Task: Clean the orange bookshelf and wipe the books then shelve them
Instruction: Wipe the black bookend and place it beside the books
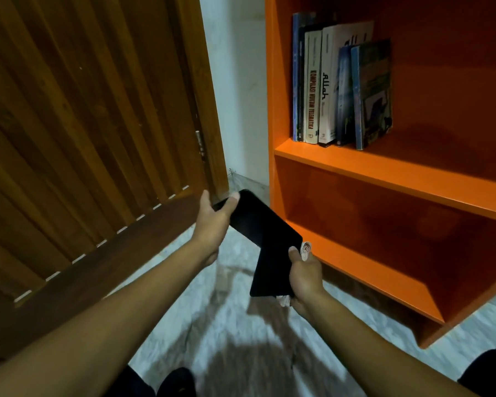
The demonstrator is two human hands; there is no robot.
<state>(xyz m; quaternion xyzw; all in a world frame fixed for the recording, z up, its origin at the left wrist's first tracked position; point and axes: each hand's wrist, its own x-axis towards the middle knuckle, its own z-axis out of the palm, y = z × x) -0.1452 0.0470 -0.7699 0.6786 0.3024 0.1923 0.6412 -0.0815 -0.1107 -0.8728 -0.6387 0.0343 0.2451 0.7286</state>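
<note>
A black book (265, 239) hangs in the air between my hands, low in front of the orange bookshelf (384, 173). My left hand (212, 224) grips its upper left end, thumb on the cover. My right hand (305, 277) holds the lower right edge together with a crumpled pale cloth (305, 250), mostly hidden in the palm. Several books (341, 87) stand upright at the left of the upper shelf, the last ones leaning.
A brown slatted wooden door (92, 138) stands open on the left, close to my left hand. A white wall strip separates it from the shelf. The lower shelf compartments (384, 233) hold nothing. Pale marbled floor (212, 310) lies below, with my dark-clad knees at the bottom edge.
</note>
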